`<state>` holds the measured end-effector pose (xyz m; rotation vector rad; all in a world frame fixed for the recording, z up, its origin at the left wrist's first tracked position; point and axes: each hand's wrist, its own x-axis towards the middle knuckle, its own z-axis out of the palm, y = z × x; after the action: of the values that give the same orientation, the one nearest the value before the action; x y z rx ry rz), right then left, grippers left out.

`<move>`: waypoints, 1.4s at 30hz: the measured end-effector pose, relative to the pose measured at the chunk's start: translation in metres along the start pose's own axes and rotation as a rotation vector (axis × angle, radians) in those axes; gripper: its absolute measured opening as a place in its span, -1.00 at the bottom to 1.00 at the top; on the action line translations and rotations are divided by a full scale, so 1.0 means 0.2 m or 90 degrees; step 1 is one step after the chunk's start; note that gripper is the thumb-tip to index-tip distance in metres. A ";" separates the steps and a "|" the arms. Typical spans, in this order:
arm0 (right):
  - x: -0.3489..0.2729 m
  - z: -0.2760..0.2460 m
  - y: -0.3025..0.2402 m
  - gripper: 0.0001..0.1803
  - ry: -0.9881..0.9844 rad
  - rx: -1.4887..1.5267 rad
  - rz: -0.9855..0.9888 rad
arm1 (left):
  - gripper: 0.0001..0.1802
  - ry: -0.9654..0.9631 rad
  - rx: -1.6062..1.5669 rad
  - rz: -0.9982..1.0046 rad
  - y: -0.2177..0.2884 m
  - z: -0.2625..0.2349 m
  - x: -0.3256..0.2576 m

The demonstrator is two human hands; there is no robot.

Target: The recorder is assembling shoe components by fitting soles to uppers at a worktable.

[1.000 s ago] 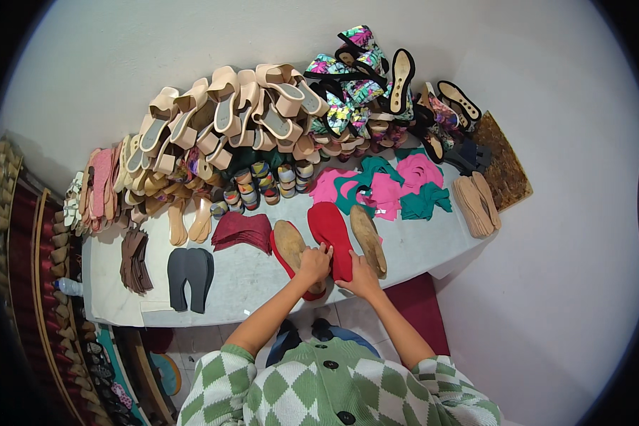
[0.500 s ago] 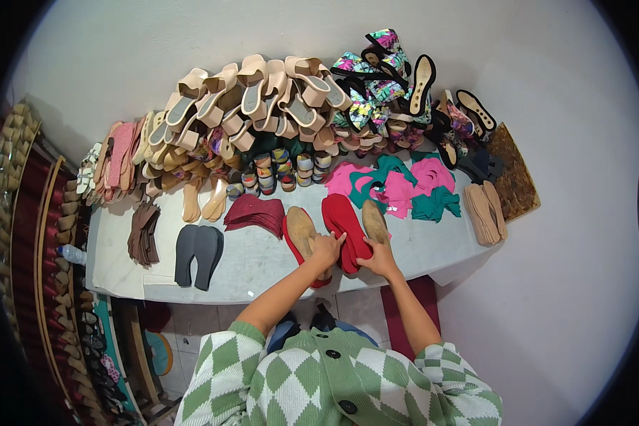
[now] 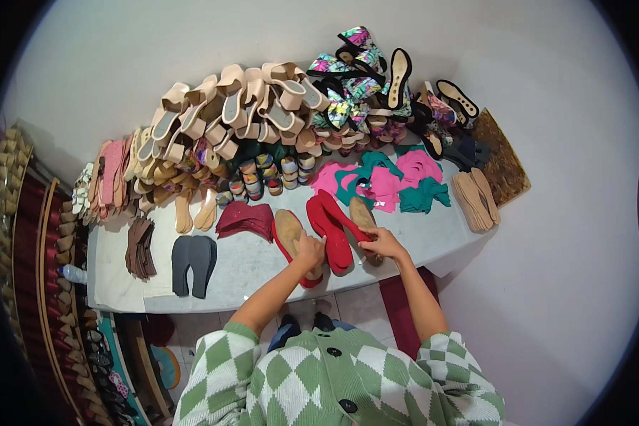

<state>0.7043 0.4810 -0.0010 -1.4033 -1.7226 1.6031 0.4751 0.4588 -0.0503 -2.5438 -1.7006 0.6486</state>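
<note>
Two red shoe soles lie crossed in front of me: a lower red sole (image 3: 337,250) and an upper red sole (image 3: 342,215) slanting over it. My right hand (image 3: 382,243) pinches the near end of the upper one. It hangs over a second tan shoe last (image 3: 363,215), partly hidden by the sole and hand. My left hand (image 3: 309,251), fingers bent, lies across the lower half of a tan shoe last (image 3: 287,227) edged in red, beside the lower sole. What its fingertips grip is hidden.
A stack of dark red pieces (image 3: 244,221) lies left of the lasts, then grey soles (image 3: 194,263) and brown strips (image 3: 140,248). Pink and green cut pieces (image 3: 385,186) lie behind. Heeled beige sandals (image 3: 234,99) are heaped along the wall; tan soles (image 3: 474,200) stack at right.
My right hand has drawn the near end of one red sole rightward, so the two soles now fan apart. The left hand has eased slightly away from them. The whole view has shifted a little.
</note>
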 end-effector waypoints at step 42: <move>0.03 0.16 0.36 -0.59 0.542 -0.150 0.034 | -0.61 0.095 -1.597 -0.157 -0.60 -0.07 -0.59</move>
<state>0.7033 0.4578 -0.0757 -1.8757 -1.3578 0.6346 0.3354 0.4072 0.0292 0.4745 0.9653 1.1024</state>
